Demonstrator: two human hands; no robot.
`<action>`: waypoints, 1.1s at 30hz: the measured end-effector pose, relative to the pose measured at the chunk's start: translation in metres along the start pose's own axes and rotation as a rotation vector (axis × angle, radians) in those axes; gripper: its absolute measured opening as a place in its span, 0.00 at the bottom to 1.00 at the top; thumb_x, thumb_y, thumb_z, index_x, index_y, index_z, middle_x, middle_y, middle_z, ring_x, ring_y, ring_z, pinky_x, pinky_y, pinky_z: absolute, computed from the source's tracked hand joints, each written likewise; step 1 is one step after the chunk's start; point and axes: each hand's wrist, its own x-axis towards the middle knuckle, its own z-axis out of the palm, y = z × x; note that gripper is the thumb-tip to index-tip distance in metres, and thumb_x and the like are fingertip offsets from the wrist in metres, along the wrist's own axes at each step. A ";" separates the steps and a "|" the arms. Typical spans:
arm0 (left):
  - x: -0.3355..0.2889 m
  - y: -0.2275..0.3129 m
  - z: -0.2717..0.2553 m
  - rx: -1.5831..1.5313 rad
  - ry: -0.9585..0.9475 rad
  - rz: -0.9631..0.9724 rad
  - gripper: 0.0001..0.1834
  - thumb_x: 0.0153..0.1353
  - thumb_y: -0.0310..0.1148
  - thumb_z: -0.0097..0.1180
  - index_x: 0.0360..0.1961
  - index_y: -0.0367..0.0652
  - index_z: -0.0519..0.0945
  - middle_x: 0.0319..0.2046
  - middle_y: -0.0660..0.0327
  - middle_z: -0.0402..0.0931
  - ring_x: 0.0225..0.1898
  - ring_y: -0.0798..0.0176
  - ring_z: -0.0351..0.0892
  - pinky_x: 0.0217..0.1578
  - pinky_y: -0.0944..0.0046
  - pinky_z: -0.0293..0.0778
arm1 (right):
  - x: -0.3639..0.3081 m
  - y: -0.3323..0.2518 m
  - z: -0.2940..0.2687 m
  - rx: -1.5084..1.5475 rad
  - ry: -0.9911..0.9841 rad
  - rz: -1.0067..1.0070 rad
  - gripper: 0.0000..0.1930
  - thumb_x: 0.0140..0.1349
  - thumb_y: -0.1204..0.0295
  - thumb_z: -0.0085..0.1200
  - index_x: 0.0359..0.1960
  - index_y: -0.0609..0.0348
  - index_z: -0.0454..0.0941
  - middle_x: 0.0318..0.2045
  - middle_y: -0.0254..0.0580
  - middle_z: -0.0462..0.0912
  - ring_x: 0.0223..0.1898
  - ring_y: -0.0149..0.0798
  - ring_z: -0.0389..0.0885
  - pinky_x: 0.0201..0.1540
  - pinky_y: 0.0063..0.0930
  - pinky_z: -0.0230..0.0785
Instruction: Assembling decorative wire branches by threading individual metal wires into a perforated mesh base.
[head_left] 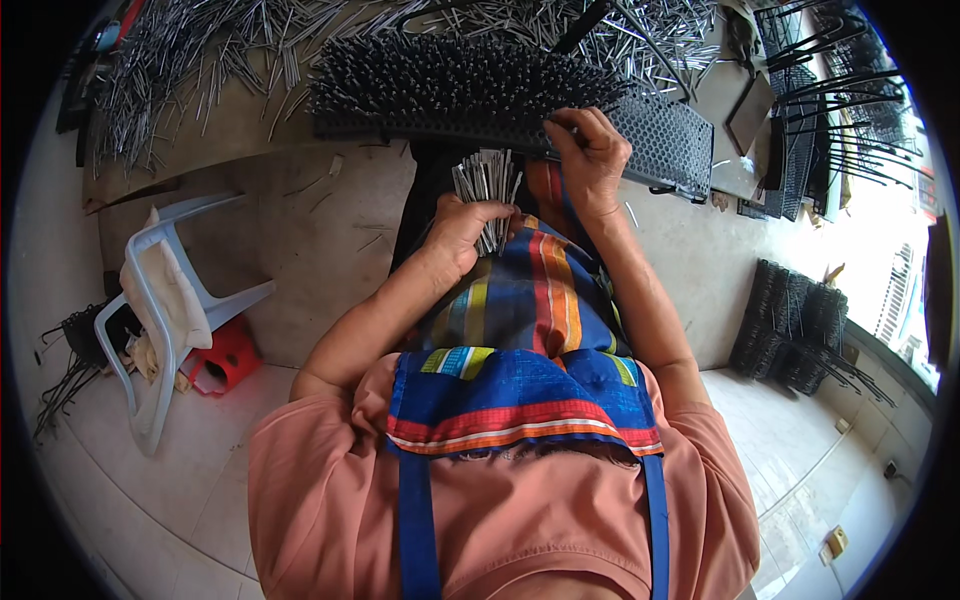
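A bundle of thin grey metal rods [487,178] is clasped in my left hand [458,234], over my lap, with the rod ends fanning out above the fingers. My right hand [594,158] is at the near edge of a dark perforated rack [672,145], its thumb and fingertips pinched together. Whatever lies between those fingertips is too small or hidden to make out. Dark rods [450,85] stand densely in the holes over the left and middle of the rack. On its right end the holes show bare.
Loose metal rods [210,65] lie heaped across the worktable [235,135] behind and left of the rack. Black wire racks with long prongs [825,95] stand at the right. Bundled black wire pieces [790,325] rest on the floor. A pale blue plastic chair [165,300] and red container [235,355] are at left.
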 end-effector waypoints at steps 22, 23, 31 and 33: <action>-0.006 0.005 0.009 -0.074 -0.163 0.033 0.16 0.49 0.13 0.57 0.41 0.32 0.80 0.31 0.52 0.82 0.30 0.56 0.85 0.30 0.60 0.82 | -0.027 -0.010 -0.020 0.182 -0.506 0.522 0.07 0.52 0.72 0.64 0.30 0.64 0.84 0.20 0.40 0.82 0.22 0.33 0.81 0.26 0.29 0.70; -0.008 0.006 0.012 -0.011 -0.139 0.034 0.17 0.48 0.12 0.58 0.41 0.33 0.81 0.32 0.53 0.82 0.29 0.57 0.85 0.30 0.61 0.83 | -0.037 -0.002 -0.014 0.333 -0.496 0.620 0.07 0.51 0.74 0.64 0.27 0.68 0.84 0.18 0.37 0.80 0.21 0.26 0.76 0.23 0.25 0.66; -0.016 0.000 0.016 0.081 -0.125 0.103 0.16 0.47 0.14 0.60 0.40 0.35 0.82 0.31 0.59 0.82 0.29 0.64 0.84 0.28 0.64 0.82 | -0.051 -0.013 -0.015 0.567 -0.366 0.874 0.02 0.58 0.77 0.60 0.30 0.64 0.82 0.17 0.28 0.75 0.14 0.19 0.64 0.16 0.16 0.49; -0.014 -0.004 0.015 0.057 -0.128 0.103 0.15 0.47 0.14 0.61 0.39 0.36 0.82 0.31 0.59 0.82 0.29 0.64 0.84 0.27 0.65 0.81 | -0.053 -0.009 -0.012 0.611 -0.232 0.844 0.02 0.58 0.77 0.60 0.30 0.63 0.82 0.16 0.29 0.75 0.14 0.19 0.65 0.16 0.15 0.51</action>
